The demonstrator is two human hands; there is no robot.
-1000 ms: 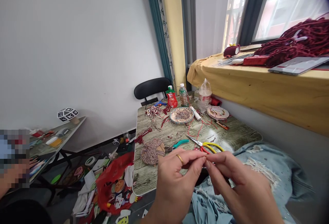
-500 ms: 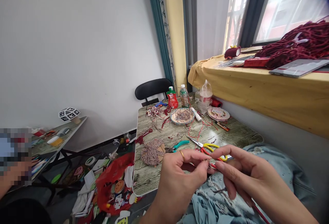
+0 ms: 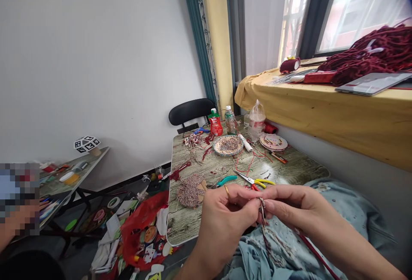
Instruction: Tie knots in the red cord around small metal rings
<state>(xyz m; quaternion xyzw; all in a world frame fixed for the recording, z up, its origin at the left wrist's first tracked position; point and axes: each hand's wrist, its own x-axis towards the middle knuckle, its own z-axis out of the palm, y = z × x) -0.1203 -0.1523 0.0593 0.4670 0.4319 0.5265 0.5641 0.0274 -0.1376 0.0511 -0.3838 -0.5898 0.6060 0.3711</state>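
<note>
My left hand [image 3: 225, 218], with a ring on one finger, pinches a mixed-colour cord [image 3: 264, 228] of white, brown and dark strands. My right hand [image 3: 299, 207] pinches the same cord close beside, the fingertips of both hands nearly touching. From the fingers the cord's strands hang down over the blue ripped jeans [image 3: 257, 258] on my lap. A dark red cord [image 3: 317, 252] passes below my right hand toward the lower right. Just beyond the hands lie scissors [image 3: 246, 178] with red and yellow handles and teal-handled pliers [image 3: 227, 180].
On the wood-patterned table [image 3: 180, 228] are a wound bundle of yarn [image 3: 190, 191], a woven plate [image 3: 222, 153] of small bits, a red pouch [image 3: 216, 126] and a bottle [image 3: 230, 119]. Dark red cords [image 3: 380, 52] heap on the windowsill. Another person's arm shows at far left.
My right hand has turned, its fingers now closer to the left ones. The mixed-colour cord hangs in plain view below the fingertips; the red piece seen between them is out of sight.
</note>
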